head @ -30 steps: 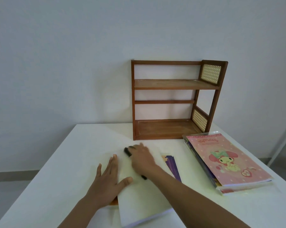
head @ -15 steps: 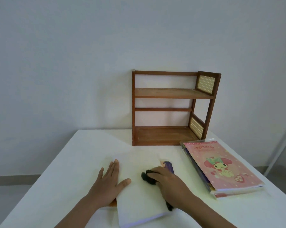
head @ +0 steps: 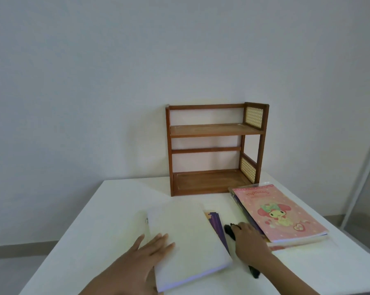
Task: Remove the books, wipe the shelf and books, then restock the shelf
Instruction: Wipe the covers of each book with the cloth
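Books lie in two groups on the white table (head: 116,209) in front of you, and the wooden shelf (head: 216,150) stands bare at the far edge against the wall. Your left hand (head: 145,254) rests flat on the near left corner of the white book (head: 186,241), fingers straight and slightly spread, thumb out to the side over the cover. That book lies on top of another one with a purple and orange cover (head: 217,226), of which only a strip shows along the right side.

Your right hand (head: 248,241) lies palm down on the table just right of that strip, pressing on a dark cloth (head: 229,229). The cloth shows beyond your fingertips and again by your wrist. Your fingers lie close together over it; whether they curl round the cloth or only press it flat, you cannot tell from this view.

To the right, the pink notebook (head: 277,211) with a cartoon figure on its cover tops a small pile of books (head: 241,206), lying flat just beside your right hand and close to the shelf's lower right corner.
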